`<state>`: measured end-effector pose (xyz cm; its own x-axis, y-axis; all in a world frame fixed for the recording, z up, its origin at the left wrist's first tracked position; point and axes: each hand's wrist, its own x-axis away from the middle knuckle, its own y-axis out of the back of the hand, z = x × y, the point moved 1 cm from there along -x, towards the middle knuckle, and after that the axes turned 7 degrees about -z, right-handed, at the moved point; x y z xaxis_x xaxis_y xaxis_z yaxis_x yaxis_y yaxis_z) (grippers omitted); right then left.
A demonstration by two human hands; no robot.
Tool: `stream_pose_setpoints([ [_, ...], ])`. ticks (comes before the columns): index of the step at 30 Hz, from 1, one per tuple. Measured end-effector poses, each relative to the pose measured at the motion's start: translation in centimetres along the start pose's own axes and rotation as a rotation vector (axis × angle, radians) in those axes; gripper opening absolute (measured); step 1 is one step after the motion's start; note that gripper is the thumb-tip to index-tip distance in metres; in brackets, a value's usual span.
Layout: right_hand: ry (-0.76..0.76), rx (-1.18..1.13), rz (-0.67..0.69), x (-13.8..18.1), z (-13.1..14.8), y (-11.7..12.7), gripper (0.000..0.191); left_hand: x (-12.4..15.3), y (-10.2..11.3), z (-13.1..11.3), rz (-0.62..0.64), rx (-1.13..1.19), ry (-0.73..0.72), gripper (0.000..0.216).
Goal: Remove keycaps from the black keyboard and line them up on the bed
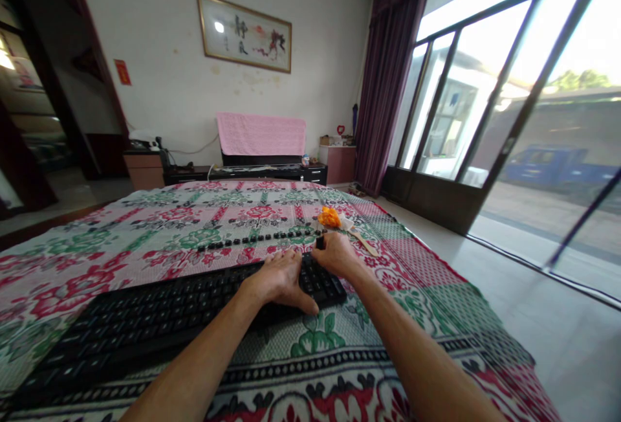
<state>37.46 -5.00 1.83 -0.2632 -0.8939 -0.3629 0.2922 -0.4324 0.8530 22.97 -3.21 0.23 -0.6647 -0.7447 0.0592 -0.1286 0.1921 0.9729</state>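
Note:
A black keyboard [160, 312] lies at a slant on the patterned cloth. My left hand [284, 279] spans its right part, fingers over the far edge and thumb at the near edge, gripping it. Over the keyboard's right end, my right hand [334, 254] pinches a small black piece [319, 242]; its exact kind cannot be made out. Behind the keyboard runs a row of several small black keycaps [261, 237]. Just past my right hand lie an orange crumpled thing [330, 217], some white tissue [346, 222] and a flat wooden stick [363, 243].
The floral cloth [194, 215] covers the table, its right edge dropping toward the tiled floor [460, 260]. Beyond stand a low black cabinet [194, 177] and a pink towel [262, 134] draped over something. Glass doors [485, 105] are at the right.

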Motion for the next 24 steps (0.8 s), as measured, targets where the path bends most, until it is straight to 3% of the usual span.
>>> stream_pose_setpoints([
  [12, -0.134, -0.15, 0.008, -1.4, -2.6, -1.7, 0.019, -0.2, -0.2, 0.3, -0.044, 0.002, -0.043, 0.113],
  [21, 0.098, 0.079, -0.137, 0.1, -0.3, -0.9, 0.02, 0.0, 0.1, 0.0, -0.095, -0.01, -0.059, 0.105],
  [24, 0.074, 0.057, -0.145, -0.1, -0.7, -1.1, 0.02, 0.0, 0.2, -0.1, -0.096, 0.004, -0.056, 0.105],
])
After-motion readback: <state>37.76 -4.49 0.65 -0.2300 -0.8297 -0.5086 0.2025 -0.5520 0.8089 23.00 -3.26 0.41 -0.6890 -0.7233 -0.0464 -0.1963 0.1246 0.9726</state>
